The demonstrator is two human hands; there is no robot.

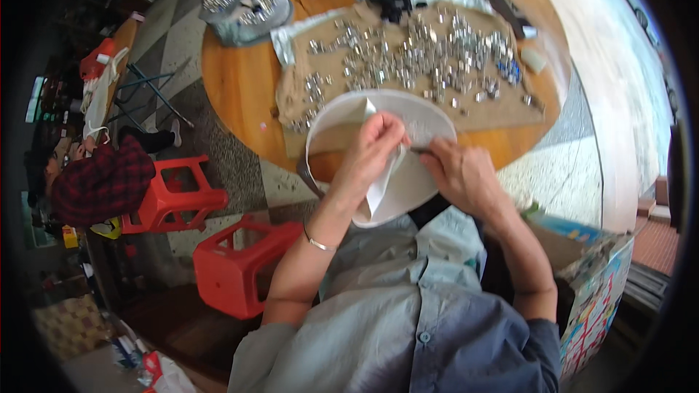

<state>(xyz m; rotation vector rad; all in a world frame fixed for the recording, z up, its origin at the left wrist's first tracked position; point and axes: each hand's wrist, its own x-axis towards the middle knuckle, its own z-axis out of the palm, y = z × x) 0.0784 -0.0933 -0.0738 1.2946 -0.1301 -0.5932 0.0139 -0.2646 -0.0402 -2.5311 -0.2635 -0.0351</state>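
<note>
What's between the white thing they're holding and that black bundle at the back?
Lots of small, shiny silver pieces, scattered on a brown sheet. The head view shows them between the white thing and black bundle.

Forearms (307, 251) angled inward, the left hand (376, 147) pinches near the curled right hand (464, 175).

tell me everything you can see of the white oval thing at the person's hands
The white oval thing looks like matte cloth, perhaps a wide-brimmed hat, though its kind is uncertain. Its curved rim surrounds an opening at the left, through which brown and wood tones show. A pale fold stands near the middle, pinched by the left hand. The right hand lies over its right side; its exact grip is unclear. A darker strip shows at the lower left edge.
</note>
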